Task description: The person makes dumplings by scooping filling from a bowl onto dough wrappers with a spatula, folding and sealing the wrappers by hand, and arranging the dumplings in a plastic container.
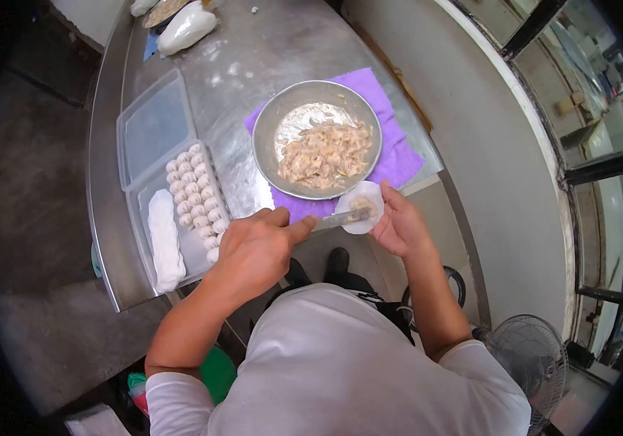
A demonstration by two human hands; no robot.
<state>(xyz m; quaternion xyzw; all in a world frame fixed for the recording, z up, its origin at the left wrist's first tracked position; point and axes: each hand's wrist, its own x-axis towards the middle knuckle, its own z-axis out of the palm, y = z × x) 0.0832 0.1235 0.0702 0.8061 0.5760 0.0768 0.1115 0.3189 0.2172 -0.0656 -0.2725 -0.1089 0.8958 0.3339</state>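
Note:
My left hand (257,243) is closed around a flat metal spatula (337,219), its blade pointing right. The blade's tip presses on a small dab of filling (360,206) in a round white dumpling wrapper (358,226). That wrapper rests on the fingers of my right hand (402,225), thumb at its edge. Just beyond both hands, a metal bowl (259,154) contains pale, chunky filling (330,156). Left of my left hand, a clear plastic container (197,267) holds rows of pleated dumplings (197,190) and a long white bundle (165,240).
A purple cloth (397,149) lies under the bowl on the steel table (239,73). The container's lid (155,131) lies folded back. A white plastic bag (188,29) sits at the far left. A fan (528,363) stands at lower right, near the wall (486,145).

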